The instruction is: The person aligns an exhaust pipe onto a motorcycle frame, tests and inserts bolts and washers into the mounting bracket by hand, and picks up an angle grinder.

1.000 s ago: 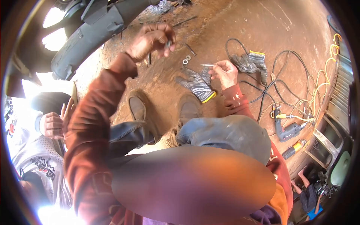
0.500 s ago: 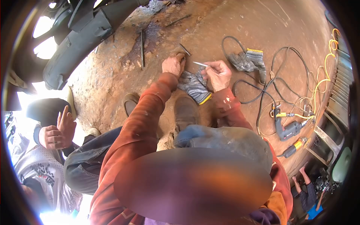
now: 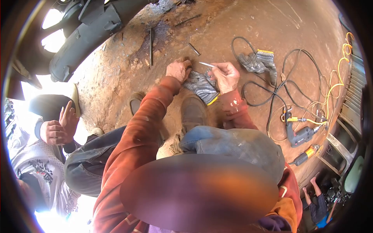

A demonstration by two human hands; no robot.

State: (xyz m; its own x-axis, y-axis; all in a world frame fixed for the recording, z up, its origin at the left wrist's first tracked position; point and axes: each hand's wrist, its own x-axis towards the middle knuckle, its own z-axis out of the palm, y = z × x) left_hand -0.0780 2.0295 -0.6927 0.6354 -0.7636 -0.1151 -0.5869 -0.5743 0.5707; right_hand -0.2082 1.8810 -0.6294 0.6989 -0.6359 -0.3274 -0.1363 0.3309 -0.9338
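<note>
My right hand (image 3: 226,77) pinches a thin, pale, pointed stick (image 3: 206,64), its tip aimed left just above the floor. To its left my left hand (image 3: 178,70) is closed low over the ground, fingers curled; a small dark patch shows at its fingertips, but what they hold I cannot make out. Between the hands lies a grey knitted glove (image 3: 202,88) with a yellow cuff. Just beyond my hands, a short metal rod (image 3: 194,49) rests on the brown floor. A longer dark rod (image 3: 151,47) lies farther left.
Another grey glove (image 3: 261,62) lies to the right, beside tangled cables (image 3: 285,81). A power drill (image 3: 301,136) and a yellow-black tool (image 3: 306,155) sit farther right. On the left, a co-worker's hands (image 3: 60,128) are near my arm. Dark machinery (image 3: 85,40) stands upper left.
The view has shifted slightly. My left hand has moved a little away from the short rod, which now shows more fully. The right hand still pinches the pale stick.
</note>
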